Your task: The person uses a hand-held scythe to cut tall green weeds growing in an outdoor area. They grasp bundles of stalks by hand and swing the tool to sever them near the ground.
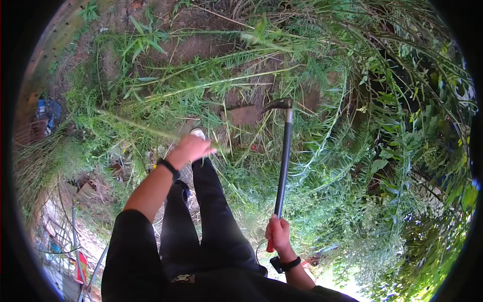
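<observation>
Two dark trouser legs nearest, seen from above. Right hand: fingers wrapped round the red grip of a sickle, black watch on that wrist. Sickle stands out in front and to the right of the legs; black shaft, silver collar, dark curved blade at the far end pointing left, above the weeds in this view. Left hand: blurred, appears closed on a thin green stem that runs out leftward; exact finger placement cannot be told. Black band on left wrist. One light shoe shows just beyond the left hand, partly covered by it. Farther out: long stalks lying roughly crosswise over brown soil, a reddish brick-like piece near the blade tip. Dense leafy weeds at right. Blue object near the left rim, kind unclear.
</observation>
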Available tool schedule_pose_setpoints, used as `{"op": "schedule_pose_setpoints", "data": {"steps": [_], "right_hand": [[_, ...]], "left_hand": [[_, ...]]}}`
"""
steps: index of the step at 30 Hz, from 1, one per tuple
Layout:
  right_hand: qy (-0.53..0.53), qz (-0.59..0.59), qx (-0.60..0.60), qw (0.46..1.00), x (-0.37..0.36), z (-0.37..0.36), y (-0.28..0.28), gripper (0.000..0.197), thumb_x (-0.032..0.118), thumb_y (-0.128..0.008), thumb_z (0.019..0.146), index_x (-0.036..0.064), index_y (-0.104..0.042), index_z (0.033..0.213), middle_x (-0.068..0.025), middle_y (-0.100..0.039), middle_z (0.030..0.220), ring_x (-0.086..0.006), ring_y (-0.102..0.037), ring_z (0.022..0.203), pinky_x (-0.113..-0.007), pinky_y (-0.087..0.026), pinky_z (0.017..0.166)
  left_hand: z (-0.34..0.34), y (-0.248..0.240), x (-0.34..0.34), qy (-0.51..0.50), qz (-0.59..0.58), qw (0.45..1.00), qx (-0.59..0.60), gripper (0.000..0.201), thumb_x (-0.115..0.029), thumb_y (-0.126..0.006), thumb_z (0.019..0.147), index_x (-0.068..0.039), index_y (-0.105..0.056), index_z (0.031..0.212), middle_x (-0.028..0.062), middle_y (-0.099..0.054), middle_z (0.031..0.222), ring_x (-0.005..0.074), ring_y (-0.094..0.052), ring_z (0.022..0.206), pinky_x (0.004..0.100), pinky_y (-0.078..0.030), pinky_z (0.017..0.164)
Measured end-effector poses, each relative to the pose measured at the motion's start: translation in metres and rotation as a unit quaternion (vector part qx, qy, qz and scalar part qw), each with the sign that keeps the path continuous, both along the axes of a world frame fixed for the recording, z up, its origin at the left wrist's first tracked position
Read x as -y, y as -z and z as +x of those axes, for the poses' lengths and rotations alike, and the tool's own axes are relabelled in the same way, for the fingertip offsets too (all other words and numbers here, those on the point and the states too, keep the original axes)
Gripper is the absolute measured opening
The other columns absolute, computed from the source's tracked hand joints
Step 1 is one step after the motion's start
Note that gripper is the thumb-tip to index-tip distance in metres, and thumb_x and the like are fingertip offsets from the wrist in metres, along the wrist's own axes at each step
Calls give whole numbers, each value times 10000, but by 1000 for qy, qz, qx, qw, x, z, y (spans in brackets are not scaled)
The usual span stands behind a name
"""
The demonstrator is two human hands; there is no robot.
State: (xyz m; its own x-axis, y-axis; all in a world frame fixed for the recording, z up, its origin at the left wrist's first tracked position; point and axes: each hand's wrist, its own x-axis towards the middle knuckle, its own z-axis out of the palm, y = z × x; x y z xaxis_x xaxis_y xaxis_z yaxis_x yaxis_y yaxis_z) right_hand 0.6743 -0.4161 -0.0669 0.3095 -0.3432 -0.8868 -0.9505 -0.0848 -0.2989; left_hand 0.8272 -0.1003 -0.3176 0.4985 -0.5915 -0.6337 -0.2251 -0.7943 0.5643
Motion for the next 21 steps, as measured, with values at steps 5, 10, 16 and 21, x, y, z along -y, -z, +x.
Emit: {"op": "schedule_pose_setpoints", "data": {"steps": [5, 10, 16, 21], "right_hand": [[36, 29, 35, 998, 0, 26, -15, 403, 367, -530, 1009, 121, -480, 693, 13, -451, 523, -95, -415, 403, -257, -337, 381], [26, 66, 30, 997, -28, 31, -35, 397, 364, -547, 1000, 117, -453, 703, 12, -403, 516, -107, -385, 388, -272, -341, 368], [-57, 107, 32, 992, -65, 33, -51, 397, 379, -562, 990, 114, -444, 719, 21, -390, 517, -109, -395, 396, -267, -353, 376], [-156, 115, 72, 978, -94, 35, -72, 371, 344, -572, 992, 122, -450, 722, 30, -421, 525, -90, -409, 395, -260, -340, 369]], "left_hand": [[-94, -40, -32, -105, -25, 993, 39, 454, -520, -546, 913, -102, -691, 811, 122, -696, 764, 321, -692, 768, 453, -545, 695], [-128, -86, -43, -219, 3, 976, 11, 507, -548, -513, 929, -85, -710, 864, 139, -693, 788, 357, -678, 828, 470, -529, 751], [-180, -166, -36, -356, 69, 931, -41, 549, -570, -462, 950, -90, -721, 886, 141, -710, 829, 354, -684, 829, 465, -535, 760], [-240, -208, -42, -409, 87, 905, -78, 533, -559, -466, 953, -91, -719, 945, 161, -713, 862, 361, -685, 879, 477, -530, 797]]}}
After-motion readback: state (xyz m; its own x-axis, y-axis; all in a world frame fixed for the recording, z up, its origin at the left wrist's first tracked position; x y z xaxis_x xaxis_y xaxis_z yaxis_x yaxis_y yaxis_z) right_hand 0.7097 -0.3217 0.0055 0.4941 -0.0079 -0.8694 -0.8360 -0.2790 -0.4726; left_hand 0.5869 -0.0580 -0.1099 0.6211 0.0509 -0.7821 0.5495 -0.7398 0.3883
